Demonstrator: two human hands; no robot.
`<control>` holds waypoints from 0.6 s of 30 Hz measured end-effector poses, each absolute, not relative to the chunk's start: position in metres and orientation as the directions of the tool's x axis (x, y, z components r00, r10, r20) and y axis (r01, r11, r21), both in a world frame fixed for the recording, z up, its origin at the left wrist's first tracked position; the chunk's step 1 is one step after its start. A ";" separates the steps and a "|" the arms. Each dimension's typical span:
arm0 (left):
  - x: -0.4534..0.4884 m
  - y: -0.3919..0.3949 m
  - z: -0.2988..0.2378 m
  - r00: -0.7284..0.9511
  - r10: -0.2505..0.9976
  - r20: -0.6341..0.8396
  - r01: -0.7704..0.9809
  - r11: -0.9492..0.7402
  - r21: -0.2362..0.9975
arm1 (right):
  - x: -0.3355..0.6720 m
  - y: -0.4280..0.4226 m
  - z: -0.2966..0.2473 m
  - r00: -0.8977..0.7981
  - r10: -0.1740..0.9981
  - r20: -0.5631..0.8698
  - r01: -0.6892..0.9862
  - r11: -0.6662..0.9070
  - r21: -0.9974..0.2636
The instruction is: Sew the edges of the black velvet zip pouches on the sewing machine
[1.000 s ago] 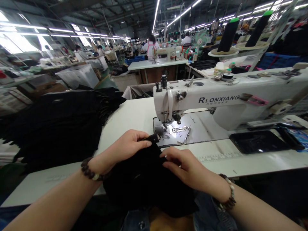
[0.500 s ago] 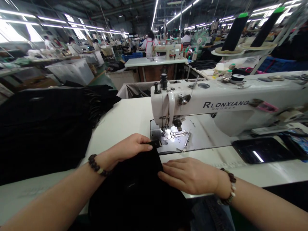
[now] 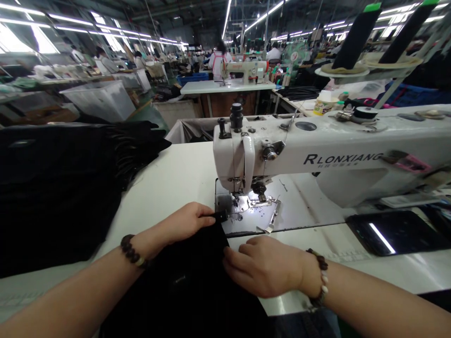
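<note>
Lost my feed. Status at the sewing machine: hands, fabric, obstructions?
Left hand pinches black fabric corner. Right hand on its edge, grip unclear. Corner just short of presser foot, nothing between.

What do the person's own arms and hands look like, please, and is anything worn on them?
Both forearms are bare, with no sleeves in view, and neither hand wears a glove. Behind the left hand, the wrist carries a bracelet of dark round beads with one pale bead. Behind the right hand, the wrist carries a beaded bracelet mixing dark and pale beads. No rings show.
</note>
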State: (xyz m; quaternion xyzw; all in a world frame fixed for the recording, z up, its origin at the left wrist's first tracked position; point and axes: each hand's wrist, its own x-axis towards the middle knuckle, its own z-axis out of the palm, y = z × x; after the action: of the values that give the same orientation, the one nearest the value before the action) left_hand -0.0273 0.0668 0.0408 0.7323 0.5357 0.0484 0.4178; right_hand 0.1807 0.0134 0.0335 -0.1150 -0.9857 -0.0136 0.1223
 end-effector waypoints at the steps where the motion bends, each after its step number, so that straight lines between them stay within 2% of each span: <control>1: -0.028 0.075 0.037 0.377 0.867 -0.326 0.787 -0.115 0.606 | 0.176 0.021 0.031 -0.950 0.236 0.203 0.245 0.969 0.020; 3: -0.026 0.094 0.027 0.308 0.923 -0.232 0.834 -0.145 0.533 | 0.167 0.038 0.026 -0.949 0.288 0.126 0.297 0.953 0.058; 8: -0.002 0.138 0.005 0.279 0.956 -0.085 0.845 -0.203 0.495 | 0.164 0.064 0.021 -0.883 0.467 0.056 0.470 0.878 0.092; 12: 0.018 0.142 -0.001 0.371 0.928 -0.032 0.792 -0.298 0.532 | 0.181 0.054 0.016 -0.865 0.501 0.036 0.502 0.863 0.050; 18: 0.018 0.128 0.008 0.445 0.895 -0.026 0.722 -0.342 0.601 | 0.191 0.043 0.007 -0.867 0.471 0.165 0.483 0.875 0.037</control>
State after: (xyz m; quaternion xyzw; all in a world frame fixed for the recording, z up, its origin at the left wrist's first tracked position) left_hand 0.0182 0.1279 0.0082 0.8041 0.5029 0.1562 0.2759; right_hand 0.1910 0.0432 0.0069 -0.2470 -0.9653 -0.0383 0.0758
